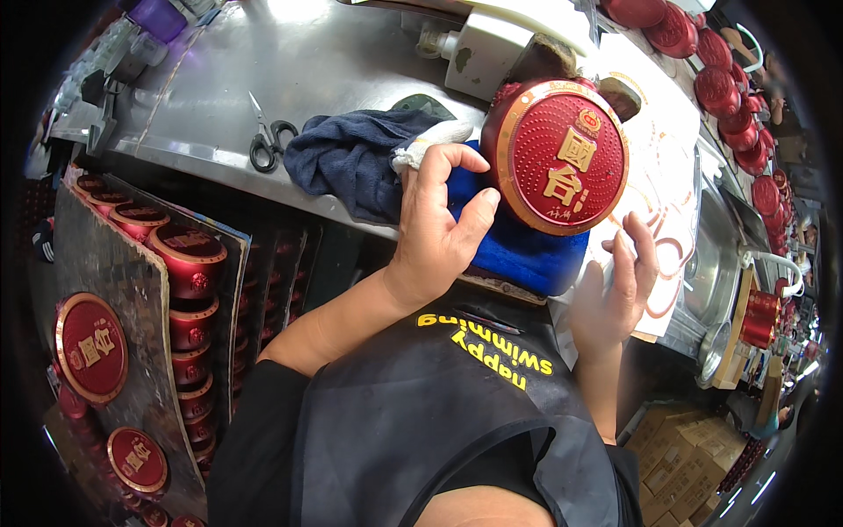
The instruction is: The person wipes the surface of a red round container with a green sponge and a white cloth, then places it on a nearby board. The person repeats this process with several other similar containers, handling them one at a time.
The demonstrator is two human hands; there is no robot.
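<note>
A round red lid-like piece (562,158) with a dotted face, gold raised characters and an orange-gold band round its rim leans tilted on a blue cloth pad (531,250). My left hand (435,215) is at its left edge, thumb and forefinger curved and apart, with nothing seen between them. Just right of the piece's lower edge, my right hand (623,281) hovers with bent fingers apart, holding nothing I can see; its thumb side is blurred. Behind my left hand lie a dark blue cloth (351,158) and a white cloth (435,142).
Black-handled scissors (265,145) rest on the metal table (255,61). Orange-rimmed ring strips (669,255) lie on white sheets at the right. Boards of red round pieces (189,263) stand at the left, with more along the right (720,97). Cardboard boxes (689,457) are stacked lower right.
</note>
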